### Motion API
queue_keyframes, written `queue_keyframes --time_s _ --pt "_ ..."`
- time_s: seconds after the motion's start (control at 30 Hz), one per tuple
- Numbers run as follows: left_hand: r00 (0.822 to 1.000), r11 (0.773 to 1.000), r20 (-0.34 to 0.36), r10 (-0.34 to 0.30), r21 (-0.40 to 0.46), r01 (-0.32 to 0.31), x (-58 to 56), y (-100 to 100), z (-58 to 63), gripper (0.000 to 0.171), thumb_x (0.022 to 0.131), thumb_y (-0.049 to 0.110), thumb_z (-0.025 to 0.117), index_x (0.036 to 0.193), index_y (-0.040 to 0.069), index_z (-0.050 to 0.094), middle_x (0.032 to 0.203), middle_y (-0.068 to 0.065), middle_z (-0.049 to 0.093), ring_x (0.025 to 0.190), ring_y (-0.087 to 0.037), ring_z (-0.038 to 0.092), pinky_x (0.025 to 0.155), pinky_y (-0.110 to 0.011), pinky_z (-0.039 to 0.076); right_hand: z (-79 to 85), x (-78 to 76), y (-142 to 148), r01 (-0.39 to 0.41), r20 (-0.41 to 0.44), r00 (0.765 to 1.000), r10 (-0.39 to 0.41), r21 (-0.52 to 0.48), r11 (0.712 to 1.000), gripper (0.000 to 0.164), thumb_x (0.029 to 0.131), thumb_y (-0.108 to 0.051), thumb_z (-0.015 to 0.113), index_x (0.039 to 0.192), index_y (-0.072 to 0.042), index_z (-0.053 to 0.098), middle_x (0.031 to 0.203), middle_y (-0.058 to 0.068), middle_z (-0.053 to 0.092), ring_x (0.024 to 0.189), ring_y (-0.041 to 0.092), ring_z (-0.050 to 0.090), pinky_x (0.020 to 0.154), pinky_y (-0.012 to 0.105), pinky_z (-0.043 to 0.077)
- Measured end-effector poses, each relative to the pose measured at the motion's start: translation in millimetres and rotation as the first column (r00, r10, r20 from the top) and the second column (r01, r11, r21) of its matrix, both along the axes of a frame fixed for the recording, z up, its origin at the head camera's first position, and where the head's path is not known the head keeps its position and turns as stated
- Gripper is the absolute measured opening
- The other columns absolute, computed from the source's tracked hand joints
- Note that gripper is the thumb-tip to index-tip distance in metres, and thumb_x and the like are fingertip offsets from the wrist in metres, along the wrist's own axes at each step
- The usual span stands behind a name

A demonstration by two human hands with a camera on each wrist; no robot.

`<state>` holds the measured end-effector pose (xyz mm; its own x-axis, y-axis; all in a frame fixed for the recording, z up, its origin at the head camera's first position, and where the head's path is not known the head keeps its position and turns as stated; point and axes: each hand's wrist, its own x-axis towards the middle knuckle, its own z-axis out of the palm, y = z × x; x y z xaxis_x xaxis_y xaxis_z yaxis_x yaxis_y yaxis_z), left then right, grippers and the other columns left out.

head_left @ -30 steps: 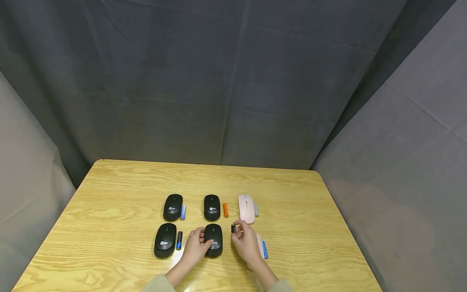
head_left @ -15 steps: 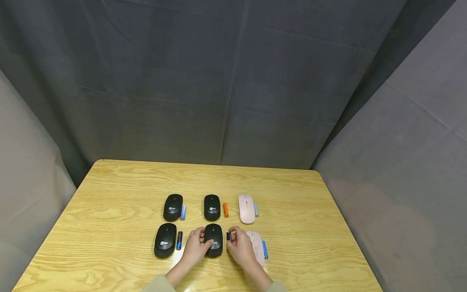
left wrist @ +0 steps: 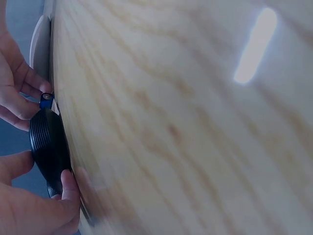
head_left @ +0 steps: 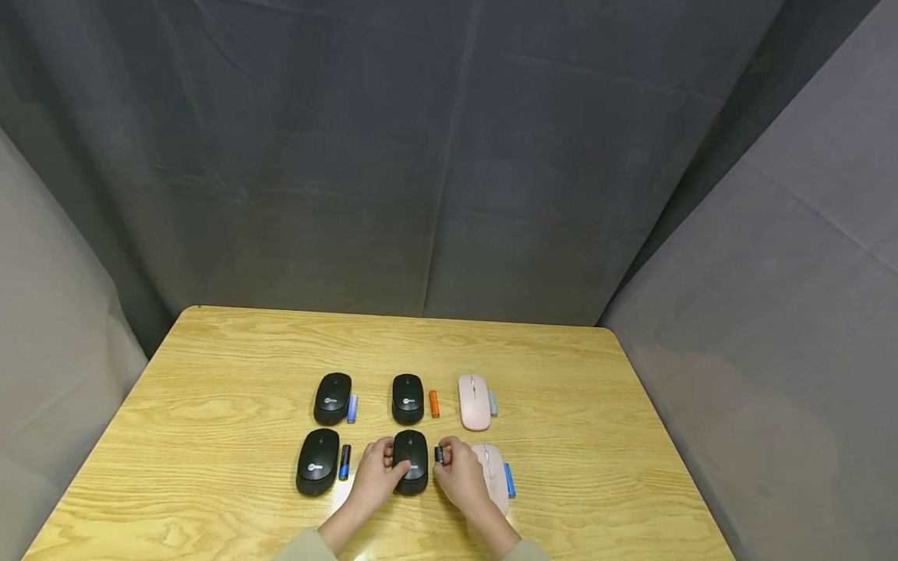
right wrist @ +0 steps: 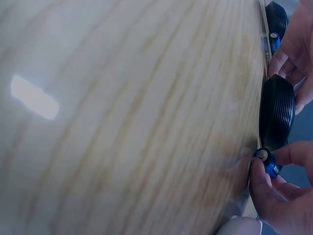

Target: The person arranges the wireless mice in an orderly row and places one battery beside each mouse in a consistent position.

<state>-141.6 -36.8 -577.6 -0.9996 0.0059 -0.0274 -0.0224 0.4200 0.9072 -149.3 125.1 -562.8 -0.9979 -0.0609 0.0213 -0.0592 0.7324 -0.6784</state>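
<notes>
My left hand point(head_left: 373, 477) grips a black computer mouse point(head_left: 411, 452) in the front row, thumb on its near left part and fingers along its left side. Just right of that mouse, my right hand point(head_left: 464, 477) pinches a black-and-blue battery point(right wrist: 269, 164) between thumb and fingers, down at the tabletop. The battery's metal end shows in both wrist views. A pink mouse point(head_left: 493, 471) lies right of the right hand, partly covered by it, with a blue battery point(head_left: 510, 480) along its right side.
Front left lies another black mouse point(head_left: 318, 460) with a dark-and-blue battery point(head_left: 344, 462). Behind stand two black mice point(head_left: 333, 396) and a pink mouse point(head_left: 474, 401), with a pale blue battery point(head_left: 352, 408), an orange battery point(head_left: 434, 403) and a grey battery point(head_left: 493, 403). Curtains surround the wooden table point(head_left: 231, 351).
My right hand has moved left and nearer with the battery, down to beside the held mouse, uncovering more of the front pink mouse. The left hand has stayed on its mouse.
</notes>
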Motion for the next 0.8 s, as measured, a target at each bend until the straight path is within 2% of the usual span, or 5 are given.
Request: queue_keyframes --time_s 0.5,0.8 --pt "1.0 1.0 -0.007 -0.006 -0.004 0.006 0.0 0.0 0.1 0.044 0.076 0.008 0.069 0.112 -0.011 0.052 0.09 -0.011 0.048 0.078 -0.018 0.047 0.066 -0.026 0.041 -6.0 -3.6 -0.9 -0.006 -0.04 0.999 0.009 0.07 0.998 0.027 0.07 -0.001 0.064 0.097 0.002 0.062 0.064 -0.003 0.046 0.056 0.007 0.04 0.049 0.022 0.035" --pt "1.0 1.0 -0.012 0.008 -0.003 -0.008 0.0 0.7 0.3 0.043 0.076 0.008 0.069 0.112 -0.011 0.052 0.089 -0.011 0.048 0.077 -0.018 0.047 0.066 -0.026 0.041 -4.4 -2.0 -2.4 -0.012 -0.031 0.999 0.015 0.088 0.996 0.028 0.071 -0.003 0.064 0.099 0.003 0.061 0.064 -0.002 0.045 0.056 0.008 0.039 0.049 0.022 0.035"
